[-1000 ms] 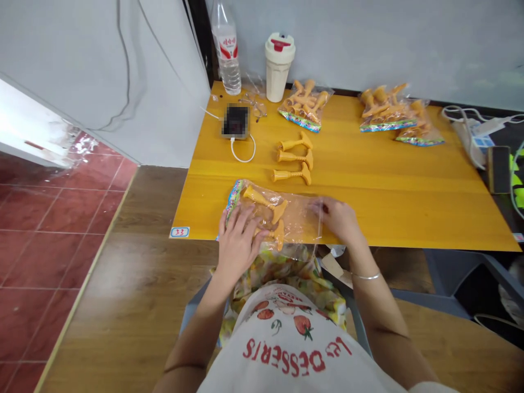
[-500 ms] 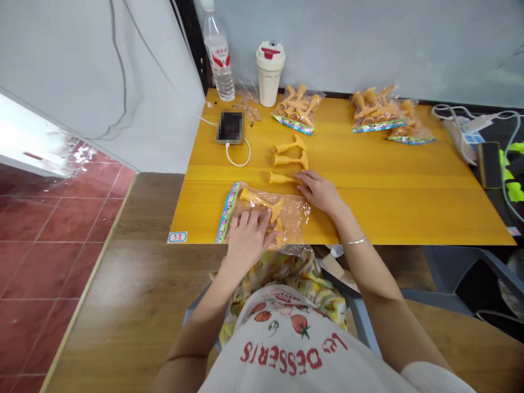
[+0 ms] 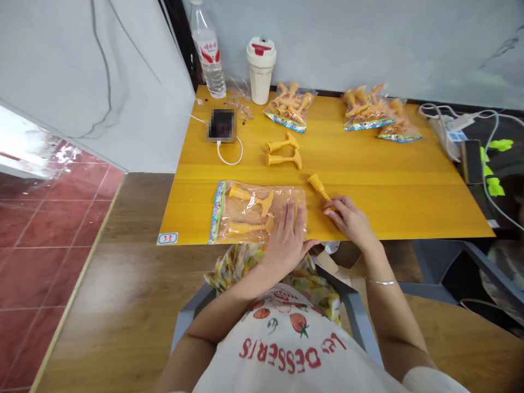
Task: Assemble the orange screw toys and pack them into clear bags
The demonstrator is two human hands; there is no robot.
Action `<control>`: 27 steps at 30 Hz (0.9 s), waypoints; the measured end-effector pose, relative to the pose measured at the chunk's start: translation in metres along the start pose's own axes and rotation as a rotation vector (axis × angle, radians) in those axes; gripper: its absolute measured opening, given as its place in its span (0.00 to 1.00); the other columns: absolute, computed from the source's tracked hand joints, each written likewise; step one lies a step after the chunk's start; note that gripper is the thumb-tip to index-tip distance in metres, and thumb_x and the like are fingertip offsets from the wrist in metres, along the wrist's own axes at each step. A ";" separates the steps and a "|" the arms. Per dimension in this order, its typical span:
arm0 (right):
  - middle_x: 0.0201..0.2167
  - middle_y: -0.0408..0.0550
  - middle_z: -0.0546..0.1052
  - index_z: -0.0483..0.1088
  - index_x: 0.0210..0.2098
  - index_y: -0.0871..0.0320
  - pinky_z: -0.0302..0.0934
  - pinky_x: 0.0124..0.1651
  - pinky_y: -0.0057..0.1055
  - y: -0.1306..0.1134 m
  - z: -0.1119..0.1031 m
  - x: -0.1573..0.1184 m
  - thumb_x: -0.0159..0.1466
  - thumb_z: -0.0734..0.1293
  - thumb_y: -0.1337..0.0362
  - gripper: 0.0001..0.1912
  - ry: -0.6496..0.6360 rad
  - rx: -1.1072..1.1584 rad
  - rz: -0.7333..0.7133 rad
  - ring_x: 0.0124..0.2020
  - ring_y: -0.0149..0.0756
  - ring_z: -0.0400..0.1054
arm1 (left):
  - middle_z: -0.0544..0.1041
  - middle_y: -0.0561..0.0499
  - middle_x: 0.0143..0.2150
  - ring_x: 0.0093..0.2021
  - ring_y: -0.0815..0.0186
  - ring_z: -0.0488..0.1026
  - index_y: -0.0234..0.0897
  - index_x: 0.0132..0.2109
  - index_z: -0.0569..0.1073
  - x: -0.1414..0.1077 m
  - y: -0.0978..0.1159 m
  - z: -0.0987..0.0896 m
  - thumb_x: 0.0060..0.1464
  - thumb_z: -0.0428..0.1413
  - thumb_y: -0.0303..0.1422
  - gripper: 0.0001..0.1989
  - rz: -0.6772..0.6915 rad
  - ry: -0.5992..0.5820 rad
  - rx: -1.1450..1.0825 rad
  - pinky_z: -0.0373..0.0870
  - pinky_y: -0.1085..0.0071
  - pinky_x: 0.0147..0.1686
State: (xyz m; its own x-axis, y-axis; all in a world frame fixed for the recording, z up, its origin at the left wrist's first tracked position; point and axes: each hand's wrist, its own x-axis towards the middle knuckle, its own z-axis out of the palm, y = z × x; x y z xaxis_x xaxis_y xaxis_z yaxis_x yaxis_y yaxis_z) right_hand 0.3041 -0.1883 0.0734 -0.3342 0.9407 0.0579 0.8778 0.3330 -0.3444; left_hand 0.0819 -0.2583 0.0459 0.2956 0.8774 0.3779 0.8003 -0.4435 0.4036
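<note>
The water bottle and, nearer, the device with a white cable are beyond the left hand and to its left. The open bag lies flat under that hand, its printed band at the far left end; inside, left of the fingers, are two orange T-shaped pieces. The cream cup stands well beyond the hand. The left hand is spread flat, palm down, holding nothing. Straight beyond its fingertips lie two loose pieces, and farther off a filled bag. The held piece points away and left from the right hand, its T end pinched in narrowed fingers. Well beyond the right hand lie two more filled bags; farther right, a phone.
</note>
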 end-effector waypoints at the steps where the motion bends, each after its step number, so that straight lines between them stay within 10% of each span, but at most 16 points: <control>1: 0.48 0.57 0.75 0.73 0.45 0.54 0.68 0.43 0.42 0.003 0.000 -0.004 0.72 0.55 0.49 0.21 0.052 0.016 0.037 0.43 0.47 0.73 | 0.57 0.20 0.69 0.72 0.38 0.53 0.18 0.69 0.53 0.000 0.002 0.010 0.65 0.49 0.46 0.39 -0.026 -0.020 0.003 0.62 0.44 0.64; 7: 0.35 0.50 0.76 0.67 0.39 0.52 0.61 0.27 0.35 0.022 0.002 -0.023 0.71 0.51 0.41 0.25 0.251 0.515 0.283 0.22 0.35 0.63 | 0.65 0.24 0.66 0.71 0.48 0.58 0.21 0.64 0.63 0.001 -0.004 0.027 0.61 0.40 0.19 0.26 -0.130 -0.089 0.010 0.64 0.44 0.64; 14: 0.33 0.49 0.77 0.64 0.37 0.50 0.54 0.26 0.36 0.007 -0.003 -0.045 0.70 0.50 0.39 0.25 0.111 0.871 0.374 0.22 0.37 0.58 | 0.78 0.36 0.48 0.48 0.55 0.79 0.31 0.58 0.63 0.012 -0.015 -0.009 0.67 0.43 0.27 0.15 -0.239 0.067 -0.227 0.77 0.58 0.43; 22: 0.28 0.46 0.76 0.66 0.37 0.51 0.51 0.21 0.33 -0.042 0.012 -0.026 0.69 0.52 0.37 0.26 -0.137 1.032 0.334 0.18 0.33 0.54 | 0.69 0.34 0.64 0.68 0.54 0.64 0.36 0.52 0.63 0.009 -0.001 -0.029 0.69 0.41 0.28 0.09 -0.149 0.192 -0.304 0.71 0.52 0.60; 27: 0.27 0.44 0.76 0.72 0.41 0.52 0.67 0.31 0.34 -0.077 0.032 0.002 0.68 0.54 0.37 0.29 -0.168 1.012 0.266 0.26 0.36 0.69 | 0.68 0.34 0.65 0.73 0.57 0.55 0.34 0.54 0.63 0.006 0.010 -0.030 0.67 0.41 0.25 0.12 -0.061 0.184 -0.288 0.62 0.50 0.68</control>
State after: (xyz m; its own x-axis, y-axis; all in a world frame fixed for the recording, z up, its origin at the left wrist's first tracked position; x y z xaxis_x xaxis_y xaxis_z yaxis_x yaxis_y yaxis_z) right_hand 0.2247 -0.2143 0.0704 -0.2839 0.9289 -0.2379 0.2602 -0.1642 -0.9515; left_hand 0.0763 -0.2628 0.0776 0.1324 0.8677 0.4791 0.6254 -0.4481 0.6388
